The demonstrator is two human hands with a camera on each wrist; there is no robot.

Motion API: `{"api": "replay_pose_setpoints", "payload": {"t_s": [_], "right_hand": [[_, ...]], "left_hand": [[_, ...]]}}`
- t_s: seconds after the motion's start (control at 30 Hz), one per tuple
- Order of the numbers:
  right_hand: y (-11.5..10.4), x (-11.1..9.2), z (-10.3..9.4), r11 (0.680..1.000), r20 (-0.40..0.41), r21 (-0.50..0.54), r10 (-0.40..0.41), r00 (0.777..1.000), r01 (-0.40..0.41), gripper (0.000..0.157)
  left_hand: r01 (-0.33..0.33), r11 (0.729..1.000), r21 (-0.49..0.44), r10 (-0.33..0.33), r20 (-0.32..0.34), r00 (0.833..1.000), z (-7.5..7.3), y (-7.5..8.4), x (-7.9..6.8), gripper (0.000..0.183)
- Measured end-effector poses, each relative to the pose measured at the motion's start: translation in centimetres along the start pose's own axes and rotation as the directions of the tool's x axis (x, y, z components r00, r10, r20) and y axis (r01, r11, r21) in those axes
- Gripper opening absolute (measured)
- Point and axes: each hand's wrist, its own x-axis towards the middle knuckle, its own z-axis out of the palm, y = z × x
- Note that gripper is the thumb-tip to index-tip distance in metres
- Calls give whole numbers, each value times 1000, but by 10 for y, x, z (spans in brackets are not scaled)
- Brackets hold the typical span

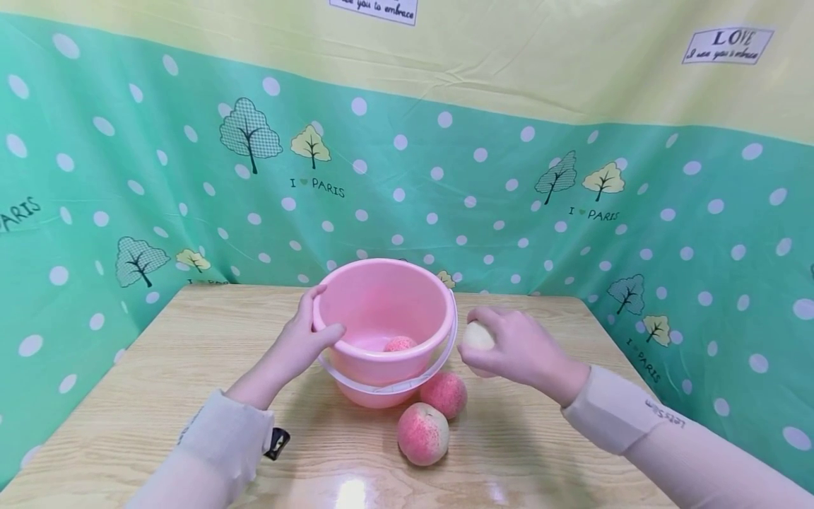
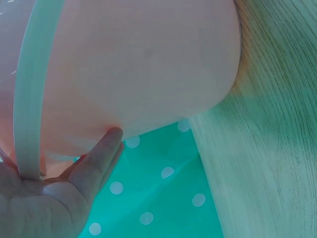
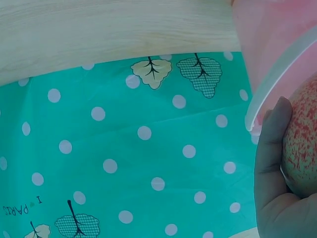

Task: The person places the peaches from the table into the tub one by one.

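Note:
A pink bucket (image 1: 381, 378) with a white handle (image 1: 439, 364) stands on the table. My left hand (image 1: 302, 339) grips its rim at the left, the thumb over the edge and the fingers along the outside; the left wrist view shows those fingers (image 2: 99, 158) against the bucket wall. To the right of the bucket, my right hand (image 1: 518, 346) holds a pale peach (image 1: 477, 336) above the table; in the right wrist view this peach (image 3: 303, 141) has red speckles. Another peach (image 1: 400, 344) lies inside the bucket, partly hidden by the rim.
Two pink peaches, one (image 1: 443, 396) close against the bucket and one (image 1: 422, 434) nearer to me, lie on the wooden table (image 1: 216, 332). A green and yellow curtain (image 1: 420, 184) with dots and trees hangs behind and at both sides.

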Motion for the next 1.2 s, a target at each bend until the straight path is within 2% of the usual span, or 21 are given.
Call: {"api": "replay_pose_setpoints", "payload": {"t_s": [0.2,0.53,0.87,1.2], "right_hand": [[-2,4,-2,1000,13,0,-13,1000,13,30],[-1,12,-4,1000,-11,-8,-28,1000,28,30],[-6,18,-7,1000,1,-10,-9,1000,9,38],[-11,24,-11,1000,14,-6,11,1000,-11,33]], "left_hand": [[3,1000,-1,-3,2,1000,0,-1,1,86],[8,1000,-4,-8,5,1000,0,0,1,86],[-10,1000,-7,10,-2,1000,1,1,3,86],[-3,1000,-6,3,4,1000,1,0,2,86]]}}
